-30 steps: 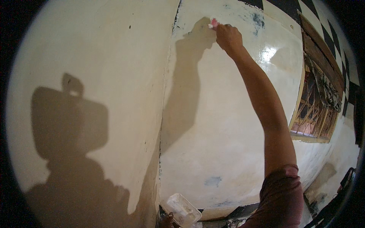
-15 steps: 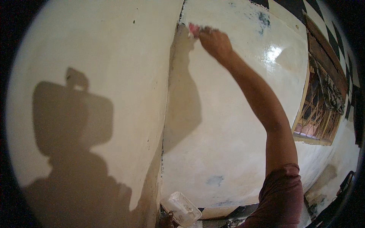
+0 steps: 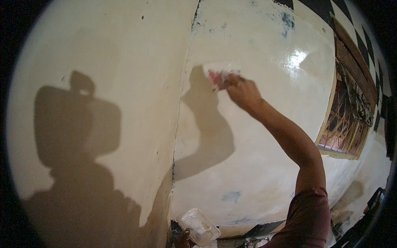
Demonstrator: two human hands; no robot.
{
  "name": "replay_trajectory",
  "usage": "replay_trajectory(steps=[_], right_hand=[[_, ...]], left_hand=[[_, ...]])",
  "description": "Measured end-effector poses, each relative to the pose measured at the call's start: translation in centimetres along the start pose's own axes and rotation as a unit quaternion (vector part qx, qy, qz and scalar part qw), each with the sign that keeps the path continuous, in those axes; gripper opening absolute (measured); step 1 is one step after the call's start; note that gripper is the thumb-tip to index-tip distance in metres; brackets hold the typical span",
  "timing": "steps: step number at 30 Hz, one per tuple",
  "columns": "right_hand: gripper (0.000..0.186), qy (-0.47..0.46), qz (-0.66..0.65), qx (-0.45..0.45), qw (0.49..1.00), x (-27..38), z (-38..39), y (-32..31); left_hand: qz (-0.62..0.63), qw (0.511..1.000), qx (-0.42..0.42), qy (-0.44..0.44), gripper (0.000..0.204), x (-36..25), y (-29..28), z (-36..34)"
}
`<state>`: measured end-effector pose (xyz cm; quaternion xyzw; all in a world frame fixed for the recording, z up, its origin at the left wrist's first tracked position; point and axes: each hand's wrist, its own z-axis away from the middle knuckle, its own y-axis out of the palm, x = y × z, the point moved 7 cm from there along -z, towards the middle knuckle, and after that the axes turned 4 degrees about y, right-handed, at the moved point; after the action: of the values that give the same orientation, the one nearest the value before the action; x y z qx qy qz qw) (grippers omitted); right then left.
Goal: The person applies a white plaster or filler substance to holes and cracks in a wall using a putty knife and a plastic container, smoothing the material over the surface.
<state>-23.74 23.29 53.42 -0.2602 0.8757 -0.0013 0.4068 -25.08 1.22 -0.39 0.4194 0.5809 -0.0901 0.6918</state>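
My right hand (image 3: 242, 91) grips a red and white tool (image 3: 219, 76) against the off-white wall (image 3: 252, 157), right of the vertical corner seam; the tool is blurred, apparently a flat scraper with pale material on it. The arm in a maroon sleeve reaches up from the lower right, casting a shadow on the wall. My left hand (image 3: 182, 239), mostly cut off at the lower edge, holds a translucent plastic container (image 3: 200, 227) smeared with white material.
A barred window (image 3: 341, 115) with a wooden board and dark cloth is at the right. Black and white checks border the wall above. The left wall (image 3: 124, 49) bears my shadow. Bluish patches mark the wall. A dark object (image 3: 372, 200) sits at the lower right rim.
My right hand with the tool has moved left, then down the wall and slightly right, from near the top to the upper middle. The container has hardly moved.
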Motion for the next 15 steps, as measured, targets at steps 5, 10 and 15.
replay_trajectory(steps=[5,10,15], right_hand=[[0.018,0.149,0.066,-0.088,0.983,-8.8,-4.6,-2.5],[0.013,0.132,0.094,-0.117,0.98,-13.2,-11.3,-3.2],[0.016,0.087,0.066,-0.041,0.993,-8.1,-6.6,0.5]], left_hand=[[-0.043,0.999,0.012,0.015,0.057,-0.2,-0.1,0.5],[-0.161,0.984,0.029,0.067,0.052,-1.0,-0.6,1.3],[-0.398,0.87,0.064,0.285,0.047,-2.8,-0.7,3.4]])
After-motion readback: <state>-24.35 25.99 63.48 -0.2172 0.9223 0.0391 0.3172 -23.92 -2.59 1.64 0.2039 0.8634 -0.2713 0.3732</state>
